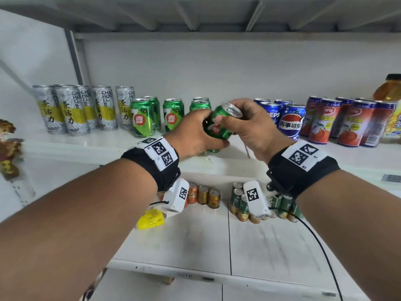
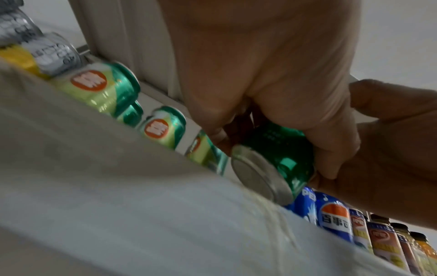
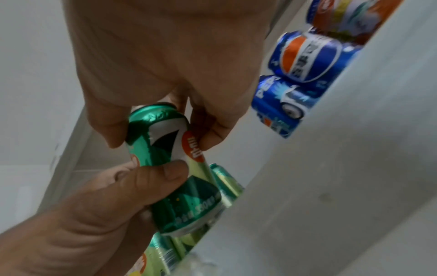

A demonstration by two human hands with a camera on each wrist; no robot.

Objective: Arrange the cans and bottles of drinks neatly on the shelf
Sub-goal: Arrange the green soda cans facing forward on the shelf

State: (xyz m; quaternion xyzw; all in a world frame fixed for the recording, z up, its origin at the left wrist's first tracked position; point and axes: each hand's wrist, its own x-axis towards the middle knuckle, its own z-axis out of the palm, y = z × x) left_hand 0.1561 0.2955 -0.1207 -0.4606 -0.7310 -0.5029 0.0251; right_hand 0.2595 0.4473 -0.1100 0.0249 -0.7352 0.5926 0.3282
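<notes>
A green 7-Up can (image 1: 221,122) (image 2: 279,162) (image 3: 170,168) is tilted in the air just above the front of the upper shelf (image 1: 86,146). My left hand (image 1: 195,133) grips its lower half, thumb and fingers curled round it. My right hand (image 1: 245,120) pinches its upper end near the silver lid. Behind it stand more green 7-Up cans (image 1: 143,118), with a gap between them and the blue Pepsi cans (image 1: 290,120).
Tall silver-and-yellow tea cans (image 1: 73,109) fill the shelf's left end; red-orange juice cans (image 1: 347,122) and a yellow bottle (image 1: 390,90) stand at the right. The lower shelf (image 1: 195,246) holds small orange and green cans at the back and a yellow object (image 1: 150,218).
</notes>
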